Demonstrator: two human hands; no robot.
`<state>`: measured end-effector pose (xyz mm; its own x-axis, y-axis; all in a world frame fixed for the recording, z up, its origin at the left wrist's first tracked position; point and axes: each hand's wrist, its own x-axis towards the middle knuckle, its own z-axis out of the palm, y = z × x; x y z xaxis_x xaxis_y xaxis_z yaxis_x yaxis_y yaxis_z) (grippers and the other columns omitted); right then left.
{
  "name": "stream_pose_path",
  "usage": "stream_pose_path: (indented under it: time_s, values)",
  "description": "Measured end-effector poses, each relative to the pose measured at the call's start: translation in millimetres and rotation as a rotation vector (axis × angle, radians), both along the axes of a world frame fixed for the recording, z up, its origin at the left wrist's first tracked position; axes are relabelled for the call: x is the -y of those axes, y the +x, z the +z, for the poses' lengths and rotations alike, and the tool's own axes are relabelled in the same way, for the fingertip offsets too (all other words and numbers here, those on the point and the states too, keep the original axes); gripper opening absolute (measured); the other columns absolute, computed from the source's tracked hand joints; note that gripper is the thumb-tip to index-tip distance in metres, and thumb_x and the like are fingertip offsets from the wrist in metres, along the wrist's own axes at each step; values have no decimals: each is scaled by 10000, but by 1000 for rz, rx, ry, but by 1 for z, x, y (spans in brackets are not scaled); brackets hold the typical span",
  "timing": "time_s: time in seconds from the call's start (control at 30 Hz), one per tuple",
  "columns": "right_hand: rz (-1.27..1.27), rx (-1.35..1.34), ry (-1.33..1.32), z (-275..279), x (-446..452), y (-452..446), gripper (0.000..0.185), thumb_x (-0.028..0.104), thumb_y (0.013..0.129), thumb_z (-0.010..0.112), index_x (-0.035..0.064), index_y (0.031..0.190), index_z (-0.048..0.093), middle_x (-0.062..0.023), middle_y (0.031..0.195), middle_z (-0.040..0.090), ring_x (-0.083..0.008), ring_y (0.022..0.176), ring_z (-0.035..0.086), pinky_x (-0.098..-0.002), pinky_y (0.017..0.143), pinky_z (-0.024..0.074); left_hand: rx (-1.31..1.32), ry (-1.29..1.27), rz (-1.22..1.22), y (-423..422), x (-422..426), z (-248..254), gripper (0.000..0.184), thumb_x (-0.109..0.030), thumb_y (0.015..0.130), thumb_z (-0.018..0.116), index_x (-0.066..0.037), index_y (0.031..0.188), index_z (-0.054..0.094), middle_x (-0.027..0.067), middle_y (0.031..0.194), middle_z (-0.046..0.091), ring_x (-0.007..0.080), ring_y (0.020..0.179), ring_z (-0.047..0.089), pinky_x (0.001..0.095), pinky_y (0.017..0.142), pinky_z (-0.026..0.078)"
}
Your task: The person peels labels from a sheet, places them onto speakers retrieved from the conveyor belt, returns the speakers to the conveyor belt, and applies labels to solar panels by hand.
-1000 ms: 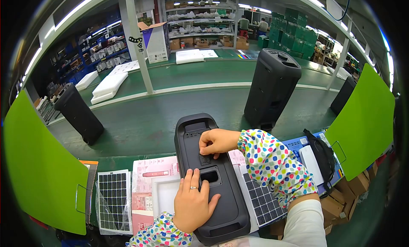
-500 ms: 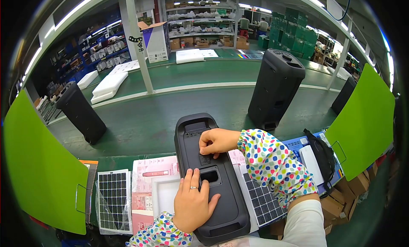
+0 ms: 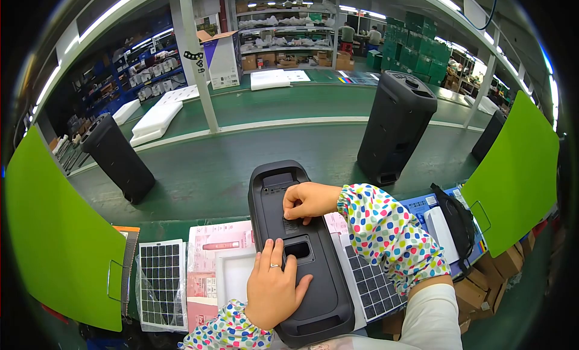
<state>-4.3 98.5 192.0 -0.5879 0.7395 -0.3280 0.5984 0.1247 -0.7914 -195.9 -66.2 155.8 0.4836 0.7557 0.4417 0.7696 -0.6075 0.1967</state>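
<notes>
A black speaker lies in front of me with its panel side up and its length running away from me. My left hand rests flat on its lower half, fingers spread, beside the rectangular opening. A ring is on one of its fingers. Above that opening, my right hand is curled with its fingertips pressed to the panel by a small dark printed label. Whatever those fingertips may pinch is hidden. Patterned sleeves cover both forearms.
Black speakers stand on the green conveyor, one at left and one at right. Solar panels and pink printed sheets lie around my speaker. Green side panels flank me. A black strap lies at right.
The standing speakers on the conveyor have shifted slightly to the right. My hands and the speaker under them are almost unmoved.
</notes>
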Motion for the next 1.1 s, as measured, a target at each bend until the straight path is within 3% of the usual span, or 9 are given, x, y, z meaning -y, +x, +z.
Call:
stream_pose_path:
  time_s: [0.37, 0.6, 0.7, 0.73, 0.83, 0.87, 1.03, 1.1]
  values:
    - [-5, -16, 38, -3, 0, 0, 214, 192, 917, 698, -13, 917, 635, -71, 1050, 599, -139, 834, 663, -255, 701, 589, 2, -3, -1, 0, 0, -1, 477, -324, 796, 768, 33, 1097, 671, 314, 1305, 557, 466, 1264, 500, 474, 1047, 438]
    - [-20, -19, 167, -5, 10, -1, 201, 182, 894, 707, -8, 868, 648, -78, 994, 601, -162, 863, 658, -288, 703, 577, 31, 22, -13, -3, -17, 12, 585, -394, 807, 750, 29, 1198, 647, 181, 1150, 596, 352, 1109, 549, 439, 970, 438]
    - [51, -31, 510, -21, 9, 1, 228, 229, 854, 714, 6, 849, 672, -129, 942, 630, -253, 819, 677, -354, 746, 535, 19, 30, -21, -3, -29, 9, 596, -398, 804, 749, 30, 1206, 647, 147, 1089, 583, 319, 1054, 543, 423, 926, 439]
    - [29, -26, 539, -18, 15, -1, 192, 207, 834, 704, 19, 812, 672, -143, 945, 625, -309, 869, 650, -384, 790, 516, 16, 41, -16, -2, -31, 7, 596, -394, 800, 752, 31, 1205, 648, 147, 1080, 579, 318, 1051, 541, 420, 920, 440]
    - [-15, -41, 672, -23, 25, -5, 167, 187, 827, 692, 26, 791, 668, -135, 950, 626, -316, 856, 652, -392, 775, 522, 14, 21, -26, -3, -34, 8, 590, -382, 789, 758, 31, 1197, 651, 147, 1094, 581, 318, 1066, 536, 420, 919, 435]
    - [-60, -57, 713, -25, 31, -7, 131, 182, 817, 687, 55, 783, 679, -94, 958, 632, -312, 860, 653, -406, 775, 523, 16, 3, -41, -2, -35, 8, 587, -378, 786, 760, 32, 1193, 652, 148, 1105, 583, 318, 1075, 535, 421, 923, 432]
    - [-116, 143, 1132, -21, 50, -6, 98, 261, 787, 748, 170, 785, 713, 22, 985, 639, -193, 789, 666, -350, 706, 476, 13, 90, -85, -2, -37, 9, 586, -356, 777, 758, 46, 1186, 639, 145, 1186, 598, 322, 1104, 535, 443, 956, 412]
    - [-152, 198, 1032, -18, 55, -5, 157, 300, 799, 758, 183, 899, 728, 5, 1047, 630, -218, 850, 664, -364, 757, 461, 15, 69, -92, -1, -38, 8, 594, -356, 777, 756, 53, 1190, 633, 147, 1183, 603, 320, 1101, 539, 442, 959, 413]
